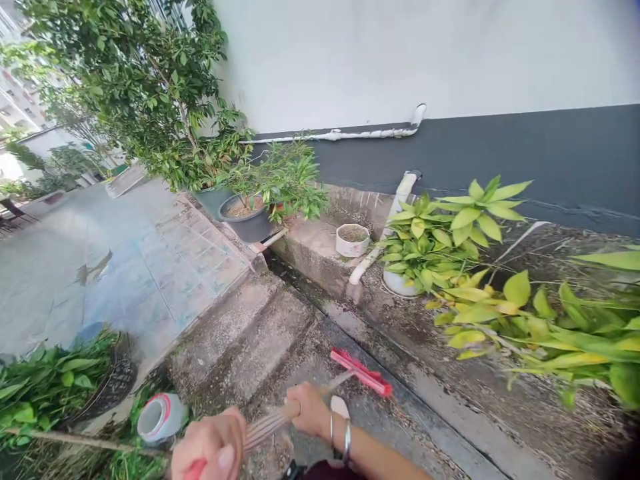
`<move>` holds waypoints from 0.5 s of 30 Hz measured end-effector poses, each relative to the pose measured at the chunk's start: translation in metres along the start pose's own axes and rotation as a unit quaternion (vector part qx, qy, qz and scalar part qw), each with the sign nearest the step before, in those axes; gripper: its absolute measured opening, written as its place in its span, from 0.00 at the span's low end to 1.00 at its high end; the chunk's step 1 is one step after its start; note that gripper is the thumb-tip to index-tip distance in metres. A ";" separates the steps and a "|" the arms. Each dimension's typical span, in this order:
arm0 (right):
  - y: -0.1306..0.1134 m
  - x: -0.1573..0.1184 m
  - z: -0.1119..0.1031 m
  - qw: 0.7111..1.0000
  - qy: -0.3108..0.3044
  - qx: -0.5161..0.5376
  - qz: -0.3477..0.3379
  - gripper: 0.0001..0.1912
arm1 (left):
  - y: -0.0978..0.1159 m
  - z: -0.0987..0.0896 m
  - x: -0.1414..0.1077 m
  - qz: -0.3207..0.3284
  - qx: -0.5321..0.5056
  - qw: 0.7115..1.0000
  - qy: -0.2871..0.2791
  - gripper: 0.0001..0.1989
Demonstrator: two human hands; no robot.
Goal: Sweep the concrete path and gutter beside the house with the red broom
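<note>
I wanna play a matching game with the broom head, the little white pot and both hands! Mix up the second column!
Column one:
1. Broom head
2. Left hand
3. Little white pot
4. Right hand

Column two:
A. On the handle, nearer the broom head
B. Next to a white pipe
C. Pinkish red
D. On the handle, farther from the broom head

Right pairs: 1-C, 2-D, 3-B, 4-A

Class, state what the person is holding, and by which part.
A red-headed broom, by its handle: left hand farther up, right hand lower, nearer the head.
</note>
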State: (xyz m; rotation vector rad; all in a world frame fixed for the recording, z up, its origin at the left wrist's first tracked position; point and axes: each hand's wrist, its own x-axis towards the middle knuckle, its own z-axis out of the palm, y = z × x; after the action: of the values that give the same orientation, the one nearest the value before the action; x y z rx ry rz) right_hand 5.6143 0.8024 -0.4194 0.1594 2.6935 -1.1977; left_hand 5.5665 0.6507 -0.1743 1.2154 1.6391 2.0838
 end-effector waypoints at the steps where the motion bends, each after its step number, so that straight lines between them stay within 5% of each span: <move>1: 0.011 0.008 -0.013 1.000 0.011 0.010 -0.001 0.15 | -0.010 0.008 0.016 0.017 0.003 0.999 -0.028 0.15; 8: 0.081 0.069 -0.074 0.988 0.145 0.043 -0.031 0.17 | -0.074 0.053 0.092 0.072 0.044 0.988 -0.131 0.19; 15: 0.116 0.161 -0.112 0.970 0.226 0.075 -0.057 0.16 | -0.144 0.028 0.136 0.073 0.188 0.952 -0.230 0.27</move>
State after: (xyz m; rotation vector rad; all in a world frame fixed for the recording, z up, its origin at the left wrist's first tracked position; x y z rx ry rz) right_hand 5.4633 0.9668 -0.4643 0.3424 3.0238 -1.5674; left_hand 5.4570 0.8053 -0.2382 1.8263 1.7941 1.4248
